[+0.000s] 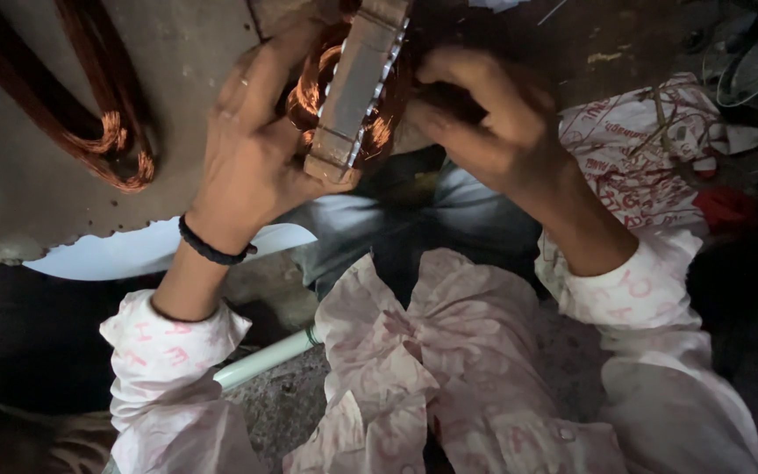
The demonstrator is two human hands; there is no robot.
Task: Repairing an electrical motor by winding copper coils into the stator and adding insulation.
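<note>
At the top centre of the frame, the left hand (252,154) and right hand (484,118) both clasp a stator core (354,88), likely heavy and rigid, safest held by its steel edge since its copper windings (309,88) look fragile.

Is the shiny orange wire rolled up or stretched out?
Rolled up. The copper wire sits in loops inside the metal ring that both hands hold.

Glossy copper wire coils (309,83), dull grey laminated metal core (354,88) — matt, crumpled cotton sleeves (168,351), braided black wristband (210,250)
</note>
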